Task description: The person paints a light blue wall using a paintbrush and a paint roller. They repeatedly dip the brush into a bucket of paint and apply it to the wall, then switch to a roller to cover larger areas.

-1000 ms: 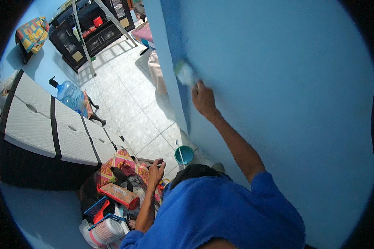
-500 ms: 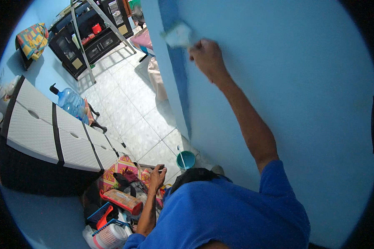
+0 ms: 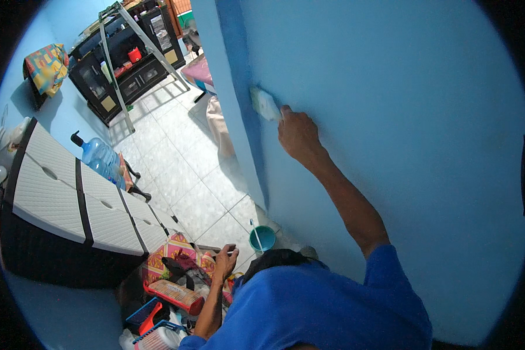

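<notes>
My right hand (image 3: 299, 135) is closed round the handle of a wide, pale paintbrush (image 3: 265, 105). Its head lies against the light blue wall (image 3: 391, 128), beside a darker blue strip (image 3: 246, 81) that runs down near the wall's edge. My left hand (image 3: 225, 261) hangs low at my side with its fingers loosely apart and nothing visible in it. To the right of that hand, on the floor, stands a teal bucket (image 3: 263, 239) with a thin, light stick (image 3: 255, 232) leaning in it.
A white-and-black drawer cabinet (image 3: 55, 198) stands at left, with a heap of cloths, baskets and a red-edged box (image 3: 175, 293) nearby. Farther off are blue water bottles (image 3: 102, 157), a stepladder (image 3: 112, 64) and a dark cabinet (image 3: 140, 73). White tiles (image 3: 198, 201) cover the floor.
My right hand has brought the paintbrush down the wall and slightly to the right. My left hand stays low at my side, with the view shifted a little.
</notes>
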A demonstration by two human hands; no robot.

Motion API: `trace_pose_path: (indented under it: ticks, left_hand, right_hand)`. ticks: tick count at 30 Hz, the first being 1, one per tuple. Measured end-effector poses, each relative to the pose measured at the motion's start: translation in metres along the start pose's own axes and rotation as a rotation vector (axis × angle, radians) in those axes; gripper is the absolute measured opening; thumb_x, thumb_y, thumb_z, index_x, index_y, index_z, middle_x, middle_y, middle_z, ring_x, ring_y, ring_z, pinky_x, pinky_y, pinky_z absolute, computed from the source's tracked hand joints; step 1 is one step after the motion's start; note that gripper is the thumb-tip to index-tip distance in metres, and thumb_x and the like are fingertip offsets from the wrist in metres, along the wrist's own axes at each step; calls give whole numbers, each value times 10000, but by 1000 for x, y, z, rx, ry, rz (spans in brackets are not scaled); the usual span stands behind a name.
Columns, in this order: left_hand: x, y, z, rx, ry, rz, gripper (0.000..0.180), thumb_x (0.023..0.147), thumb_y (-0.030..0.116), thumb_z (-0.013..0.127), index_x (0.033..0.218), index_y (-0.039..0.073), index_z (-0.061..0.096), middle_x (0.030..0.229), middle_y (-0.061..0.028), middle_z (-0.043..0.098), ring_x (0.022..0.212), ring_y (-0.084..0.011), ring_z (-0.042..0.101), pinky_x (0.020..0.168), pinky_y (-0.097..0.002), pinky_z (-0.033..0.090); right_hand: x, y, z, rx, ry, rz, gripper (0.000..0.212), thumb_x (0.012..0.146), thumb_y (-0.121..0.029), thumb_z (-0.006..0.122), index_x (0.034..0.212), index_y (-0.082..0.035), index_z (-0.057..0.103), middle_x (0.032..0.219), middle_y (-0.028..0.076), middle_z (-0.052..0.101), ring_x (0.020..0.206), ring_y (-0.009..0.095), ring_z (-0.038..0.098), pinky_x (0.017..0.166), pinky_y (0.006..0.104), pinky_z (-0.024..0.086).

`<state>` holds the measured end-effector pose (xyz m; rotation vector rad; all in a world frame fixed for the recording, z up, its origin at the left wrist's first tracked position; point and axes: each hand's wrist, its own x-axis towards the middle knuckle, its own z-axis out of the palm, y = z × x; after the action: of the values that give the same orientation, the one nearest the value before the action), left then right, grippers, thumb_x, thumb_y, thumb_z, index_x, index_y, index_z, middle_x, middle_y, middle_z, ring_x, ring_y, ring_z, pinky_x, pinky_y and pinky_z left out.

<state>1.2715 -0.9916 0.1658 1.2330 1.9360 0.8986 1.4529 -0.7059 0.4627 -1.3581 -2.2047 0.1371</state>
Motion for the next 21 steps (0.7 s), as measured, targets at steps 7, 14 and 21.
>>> trace_pose_path:
  ticks: [7, 14, 21]
  left_hand:
    - [12, -11, -1, 63, -5, 20, 293, 797, 232, 571, 993, 14, 575, 921, -180, 626, 829, -284, 626, 722, -350, 488]
    - [22, -8, -4, 101, 46, 79, 286, 793, 242, 572, 987, 32, 583, 900, -167, 634, 812, -302, 624, 713, -353, 489]
    - [19, -1, -4, 69, 26, 69, 305, 793, 261, 563, 988, 28, 584, 896, -170, 634, 809, -313, 622, 729, -368, 483]
  right_hand:
    - [58, -29, -75, -89, 239, -220, 155, 789, -127, 522, 833, 22, 522, 739, 193, 586, 709, 355, 586, 646, 440, 479]
    - [127, -73, -165, -83, 879, -390, 192, 702, -144, 597, 796, 22, 587, 738, 208, 603, 649, 331, 623, 577, 432, 518]
    - [103, -82, -146, -186, 461, -263, 159, 803, -130, 511, 806, 23, 554, 745, 190, 602, 682, 339, 604, 638, 426, 505]
